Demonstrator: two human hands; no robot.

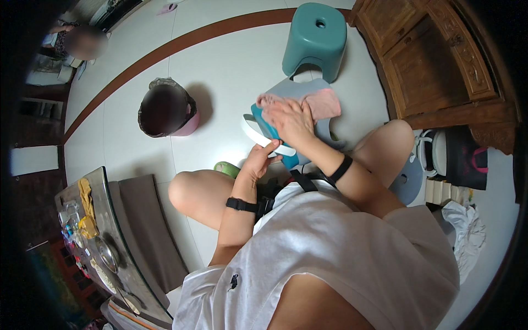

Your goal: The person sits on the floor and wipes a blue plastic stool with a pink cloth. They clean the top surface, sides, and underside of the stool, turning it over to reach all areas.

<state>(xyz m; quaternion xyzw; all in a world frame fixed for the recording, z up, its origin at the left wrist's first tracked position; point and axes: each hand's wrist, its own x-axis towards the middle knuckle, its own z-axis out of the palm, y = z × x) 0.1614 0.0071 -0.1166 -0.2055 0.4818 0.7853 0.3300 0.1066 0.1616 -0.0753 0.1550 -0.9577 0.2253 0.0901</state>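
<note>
My left hand (pixel 257 161) is closed round the lower end of a curved white plastic handle (pixel 253 132). That handle sits against a plastic object with a teal side (pixel 268 126) and a grey-blue panel (pixel 291 86), held between my knees; its exact kind is not clear. Across its upper part lies a pink cloth (pixel 324 103). My right hand (pixel 290 119) presses the cloth onto the object, fingers over the fabric, with one end of the cloth spread out to the right. My forearms hide the object's lower part.
A teal stool (pixel 318 36) stands ahead, near a carved wooden cabinet (pixel 426 60). To the left is a pink bin (pixel 187 124) with a black liner. A glass-topped table (pixel 122 250) holding several small items stands at lower left. Another person (pixel 61 41) is at far left.
</note>
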